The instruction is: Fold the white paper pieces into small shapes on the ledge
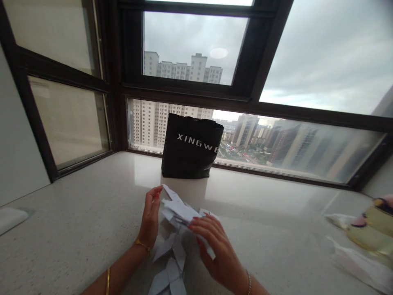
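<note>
Both my hands hold a bundle of white folded paper strips (175,213) just above a pale speckled counter (76,229). My left hand (151,221) grips the bundle's left side, fingers curled around it. Closed on the right side of the bundle is my right hand (215,246), its fingertips pressing on the top strips. More white strips (172,270) hang or lie below the hands, toward me. A black bag (190,147) with white lettering stands upright on the counter just beyond the paper.
Dark-framed windows (190,94) run along the back and left of the counter. A yellowish item (374,229) and clear plastic wrapping (359,258) lie at the right edge. A white flat object (9,219) sits at the far left.
</note>
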Action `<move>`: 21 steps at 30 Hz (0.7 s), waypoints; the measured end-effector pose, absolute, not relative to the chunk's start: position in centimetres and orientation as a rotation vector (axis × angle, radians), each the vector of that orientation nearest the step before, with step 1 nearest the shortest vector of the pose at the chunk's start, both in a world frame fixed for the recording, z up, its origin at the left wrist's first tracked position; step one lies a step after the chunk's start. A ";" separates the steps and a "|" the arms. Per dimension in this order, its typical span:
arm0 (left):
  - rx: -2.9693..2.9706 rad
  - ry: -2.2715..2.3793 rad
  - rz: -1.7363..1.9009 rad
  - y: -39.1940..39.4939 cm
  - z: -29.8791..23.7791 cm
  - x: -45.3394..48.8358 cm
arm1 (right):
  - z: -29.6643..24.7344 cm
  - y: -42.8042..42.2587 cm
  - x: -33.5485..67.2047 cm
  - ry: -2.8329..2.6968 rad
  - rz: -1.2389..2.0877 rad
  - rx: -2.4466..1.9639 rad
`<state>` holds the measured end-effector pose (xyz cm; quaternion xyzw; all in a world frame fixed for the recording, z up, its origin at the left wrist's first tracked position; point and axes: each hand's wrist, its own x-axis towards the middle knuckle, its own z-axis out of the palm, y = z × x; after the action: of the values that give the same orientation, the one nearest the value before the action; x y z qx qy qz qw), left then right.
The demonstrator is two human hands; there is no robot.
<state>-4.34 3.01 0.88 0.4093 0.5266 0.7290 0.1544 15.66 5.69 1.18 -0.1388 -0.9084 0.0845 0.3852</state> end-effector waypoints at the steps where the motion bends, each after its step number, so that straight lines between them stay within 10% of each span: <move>1: 1.099 1.511 2.147 3.1 1.1 -4.9 | 1.6 5.1 15.5 -2.420 0.242 -0.306; 21: 2.234 1.901 0.823 0.8 -0.9 -4.2 | -1.5 5.5 13.5 -2.278 0.448 -0.600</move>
<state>-4.21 0.85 -0.89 0.7326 0.6232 0.2697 0.0475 13.48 5.54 -1.54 -0.2332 -0.8851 0.1739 0.3632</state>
